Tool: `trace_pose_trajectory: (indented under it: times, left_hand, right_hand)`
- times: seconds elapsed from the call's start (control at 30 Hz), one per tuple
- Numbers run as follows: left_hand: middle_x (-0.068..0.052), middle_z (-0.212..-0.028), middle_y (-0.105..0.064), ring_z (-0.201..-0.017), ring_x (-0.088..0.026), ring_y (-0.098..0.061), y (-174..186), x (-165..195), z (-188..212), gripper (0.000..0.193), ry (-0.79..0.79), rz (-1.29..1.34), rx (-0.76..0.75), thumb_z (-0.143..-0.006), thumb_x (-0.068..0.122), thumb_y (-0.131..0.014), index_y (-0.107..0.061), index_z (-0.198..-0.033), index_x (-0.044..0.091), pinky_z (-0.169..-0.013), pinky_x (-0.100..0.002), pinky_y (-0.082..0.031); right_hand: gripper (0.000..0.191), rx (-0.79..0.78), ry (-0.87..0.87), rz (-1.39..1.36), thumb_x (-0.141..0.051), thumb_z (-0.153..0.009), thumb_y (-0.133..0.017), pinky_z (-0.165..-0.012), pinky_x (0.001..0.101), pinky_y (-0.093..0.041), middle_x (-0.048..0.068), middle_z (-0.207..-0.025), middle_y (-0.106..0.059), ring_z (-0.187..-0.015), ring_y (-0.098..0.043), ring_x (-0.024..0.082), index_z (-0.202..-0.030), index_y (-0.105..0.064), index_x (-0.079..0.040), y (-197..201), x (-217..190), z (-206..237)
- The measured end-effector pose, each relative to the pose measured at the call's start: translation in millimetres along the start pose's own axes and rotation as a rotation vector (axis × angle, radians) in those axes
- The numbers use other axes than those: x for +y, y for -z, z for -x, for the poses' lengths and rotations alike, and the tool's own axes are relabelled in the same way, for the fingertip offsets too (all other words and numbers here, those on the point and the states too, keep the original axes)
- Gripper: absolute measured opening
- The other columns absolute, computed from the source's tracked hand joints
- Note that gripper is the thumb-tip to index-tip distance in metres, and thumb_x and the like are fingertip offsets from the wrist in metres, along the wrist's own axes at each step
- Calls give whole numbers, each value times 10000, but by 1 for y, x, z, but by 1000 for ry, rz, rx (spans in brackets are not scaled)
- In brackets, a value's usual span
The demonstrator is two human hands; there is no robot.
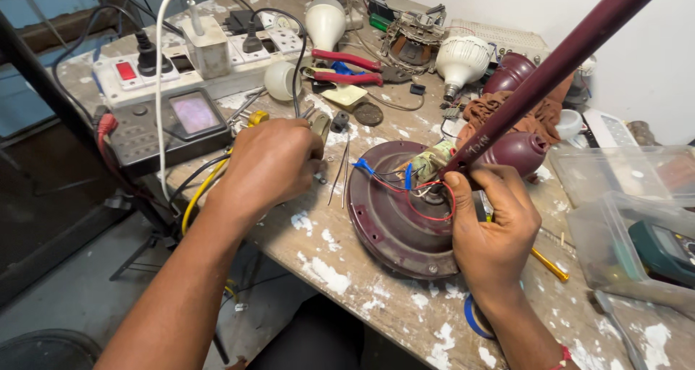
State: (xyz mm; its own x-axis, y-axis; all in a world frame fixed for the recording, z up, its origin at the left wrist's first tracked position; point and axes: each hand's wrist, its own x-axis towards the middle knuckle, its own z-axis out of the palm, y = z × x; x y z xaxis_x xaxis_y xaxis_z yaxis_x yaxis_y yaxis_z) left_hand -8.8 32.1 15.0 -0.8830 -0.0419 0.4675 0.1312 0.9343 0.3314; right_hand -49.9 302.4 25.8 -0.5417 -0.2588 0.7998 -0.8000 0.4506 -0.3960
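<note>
A maroon round fan motor housing [391,218] lies on the workbench with red and blue wires [416,192] coming out at its centre. A long maroon rod [565,59] slants up to the right from that centre. My right hand [492,229] grips the housing's right side at the base of the rod. My left hand [271,164] is closed around a small tool with a yellow part [257,116], left of the housing. Thin metal probes [340,171] lie between the hand and the housing.
A white power strip [210,59] with plugs and a dark meter [170,127] sit at the back left. White bulbs [463,59], red-handled pliers [347,66], a brown cloth [507,113] and clear plastic boxes [630,218] crowd the back and right. A yellow pencil-like stick [550,265] lies near my right wrist.
</note>
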Motion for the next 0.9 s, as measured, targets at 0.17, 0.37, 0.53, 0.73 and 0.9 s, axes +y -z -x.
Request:
trace_pose_trajectory:
  times: [0.17, 0.37, 0.53, 0.73, 0.9]
  left_hand:
    - [-105, -882, -743, -844, -343, -701, 7, -10, -2, 129, 47, 168, 26, -740, 155, -758, -790, -859, 120, -734, -492, -527]
    - [-105, -859, -756, -836, -330, -715, 29, -27, 4, 176, 205, 181, -39, -746, 152, -700, -762, -905, 112, -751, -460, -547]
    - [-108, -849, -758, -835, -343, -709, 30, -23, 6, 190, 270, 44, -107, -717, 173, -710, -805, -881, 162, -738, -471, -548]
    - [-123, -837, -755, -816, -363, -709, 18, -17, 6, 177, 186, -50, -73, -724, 174, -740, -823, -880, 165, -715, -491, -553]
    - [-144, -814, -745, -810, -369, -702, 11, -14, 7, 169, 132, -88, -68, -702, 177, -762, -822, -857, 149, -699, -501, -545]
  right_hand:
    - [154, -3, -1, 1, -55, -1014, -773, -834, 278, -501, 103, -985, -671, -885, -632, 164, -1053, -682, 63, -2, 2, 1]
    - [146, -19, 3, -1, -42, -1051, -773, -850, 258, -498, 104, -984, -668, -897, -631, 155, -1052, -685, 74, -3, 5, 4]
    - [150, -21, 1, -6, -47, -1070, -774, -874, 252, -500, 106, -1006, -674, -919, -634, 154, -1080, -689, 76, -3, 5, 7]
    - [151, -15, 18, 1, -54, -1065, -776, -864, 261, -510, 105, -999, -678, -906, -643, 155, -1075, -692, 72, -1, 6, 7]
    - [150, -9, 19, -14, -63, -1048, -772, -869, 286, -514, 109, -1024, -680, -889, -652, 166, -1096, -699, 58, 1, 6, 7]
